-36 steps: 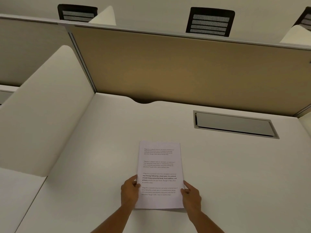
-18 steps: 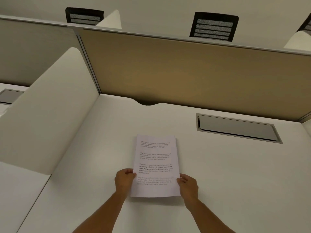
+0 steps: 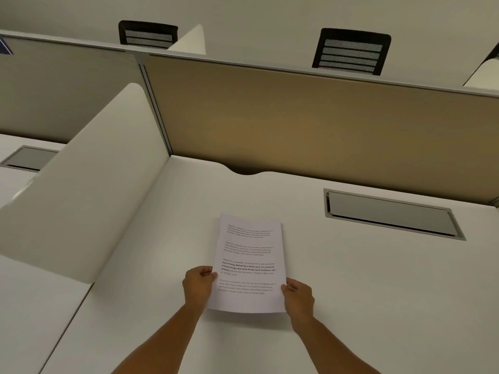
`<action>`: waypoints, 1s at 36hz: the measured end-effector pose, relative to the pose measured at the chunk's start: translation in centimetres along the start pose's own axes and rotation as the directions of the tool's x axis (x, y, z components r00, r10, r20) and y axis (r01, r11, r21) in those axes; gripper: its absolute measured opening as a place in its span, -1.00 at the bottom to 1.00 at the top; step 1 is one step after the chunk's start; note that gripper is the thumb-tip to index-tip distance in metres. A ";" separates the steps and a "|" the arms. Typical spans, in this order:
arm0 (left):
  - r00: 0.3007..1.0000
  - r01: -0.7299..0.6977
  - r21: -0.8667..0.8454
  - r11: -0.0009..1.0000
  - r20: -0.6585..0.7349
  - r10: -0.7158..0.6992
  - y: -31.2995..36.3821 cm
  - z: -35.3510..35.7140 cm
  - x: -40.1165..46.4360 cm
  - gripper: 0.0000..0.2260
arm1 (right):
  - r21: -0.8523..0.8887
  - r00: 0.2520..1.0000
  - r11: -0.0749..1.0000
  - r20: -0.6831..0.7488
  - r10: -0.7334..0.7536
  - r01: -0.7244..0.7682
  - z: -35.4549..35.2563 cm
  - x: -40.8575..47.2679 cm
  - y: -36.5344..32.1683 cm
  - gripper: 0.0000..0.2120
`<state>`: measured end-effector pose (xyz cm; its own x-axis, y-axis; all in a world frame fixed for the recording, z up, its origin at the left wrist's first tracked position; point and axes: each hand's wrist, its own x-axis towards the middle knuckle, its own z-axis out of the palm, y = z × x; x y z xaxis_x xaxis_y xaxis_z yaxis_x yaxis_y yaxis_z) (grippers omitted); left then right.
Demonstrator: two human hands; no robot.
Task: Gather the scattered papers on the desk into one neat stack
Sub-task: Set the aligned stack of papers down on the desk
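Papers (image 3: 249,265): white printed sheets with four short blocks of text, one partly in bold, gathered as one stack and held lengthwise just above the near middle of the desk (image 3: 364,292), a shadow showing beneath the near edge; the far end curls slightly; number of sheets cannot be told. Left hand (image 3: 198,286): grip closed on the left edge of the papers, thumb on top of the sheet, fingers curled at the margin. Right hand (image 3: 298,295): grip closed on the right edge near the lower corner, thumb resting on the page. Both bare forearms enter from the bottom of the view. Desk: plain white top, with a curved notch (image 3: 247,170) cut in its far edge. Cable hatch (image 3: 391,214): grey rectangular recessed panel set in the desk, well to the right of and beyond the papers. Back partition (image 3: 310,125): tan panel with grey trim along the top, standing at the far edge of the desk. Side divider (image 3: 81,190): white, rounded at its top corner, to the left of the desk. Two black mesh chair backs (image 3: 351,52) show above the partition.
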<state>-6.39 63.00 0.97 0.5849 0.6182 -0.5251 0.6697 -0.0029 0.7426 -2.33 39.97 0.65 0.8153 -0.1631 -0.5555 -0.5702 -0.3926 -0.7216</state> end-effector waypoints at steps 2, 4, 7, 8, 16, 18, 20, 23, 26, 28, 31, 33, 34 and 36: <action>1.000 -0.011 0.006 1.000 -0.012 0.011 0.2 -0.3 0.3 -0.78 | 0.007 1.000 1.000 -0.002 -0.013 0.013 0.4 0.1 -0.7 -0.72; 0.999 -0.018 0.006 1.000 -0.026 0.019 0.5 -0.7 0.8 -0.78 | 0.013 1.000 1.000 -0.001 -0.027 0.027 0.9 0.2 -1.4 -0.71; 0.999 -0.025 -0.001 1.000 -0.049 0.025 1.2 -1.8 1.9 -0.78 | 0.028 0.999 0.999 0.016 -0.035 0.034 2.0 0.3 -2.9 -0.70; 0.998 -0.024 -0.008 1.000 -0.056 0.023 1.4 -2.3 2.3 -0.77 | 0.031 0.999 0.999 0.023 -0.036 0.035 2.5 0.3 -3.5 -0.69; 0.989 -0.023 -0.059 0.998 -0.148 0.014 4.2 -6.9 7.2 -0.76 | 0.138 0.994 0.990 0.110 0.021 -0.036 7.5 1.2 -9.0 -0.71; 0.986 -0.029 -0.066 0.997 -0.164 0.018 5.0 -8.2 8.9 -0.75 | 0.164 0.986 0.984 0.158 0.045 -0.071 9.0 1.7 -10.6 -0.72; 0.985 -0.042 -0.064 0.997 -0.170 0.030 5.9 -9.5 10.7 -0.77 | 0.193 0.980 0.977 0.193 0.058 -0.095 10.5 2.3 -12.2 -0.74; 0.984 -0.051 -0.064 0.997 -0.176 0.039 7.1 -11.3 13.7 -0.81 | 0.218 0.968 0.966 0.237 0.087 -0.140 12.8 3.1 -14.3 -0.75; 0.983 -0.042 -0.060 0.997 -0.179 0.031 8.1 -12.9 16.6 -0.82 | 0.223 0.955 0.959 0.277 0.111 -0.176 15.2 4.0 -16.1 -0.77; 0.983 -0.041 -0.046 0.998 -0.178 0.032 8.5 -13.7 18.4 -0.82 | 0.227 0.949 0.955 0.290 0.120 -0.190 16.5 4.4 -17.2 -0.78; 0.983 -0.024 -0.020 1.000 -0.184 0.020 9.0 -14.4 20.8 -0.82 | 0.222 0.943 0.952 0.303 0.138 -0.211 18.3 5.3 -18.4 -0.75; 0.982 -0.012 -0.007 1.000 -0.190 0.010 9.2 -14.7 22.1 -0.82 | 0.218 0.939 0.950 0.308 0.151 -0.225 19.4 5.8 -18.9 -0.74; 0.981 -0.009 -0.002 1.000 -0.191 0.008 9.2 -14.7 22.8 -0.82 | 0.214 0.938 0.950 0.310 0.156 -0.229 19.9 6.2 -19.1 -0.74; 0.982 -0.011 0.016 1.000 -0.190 0.014 9.3 -14.7 24.1 -0.81 | 0.202 0.936 0.952 0.311 0.162 -0.232 20.8 6.9 -19.7 -0.74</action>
<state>7.23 89.42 1.29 0.4963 0.7562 -0.4265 0.6707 -0.0221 0.7414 12.39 65.44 2.40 0.6398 0.0650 -0.7658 -0.7519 -0.1531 -0.6412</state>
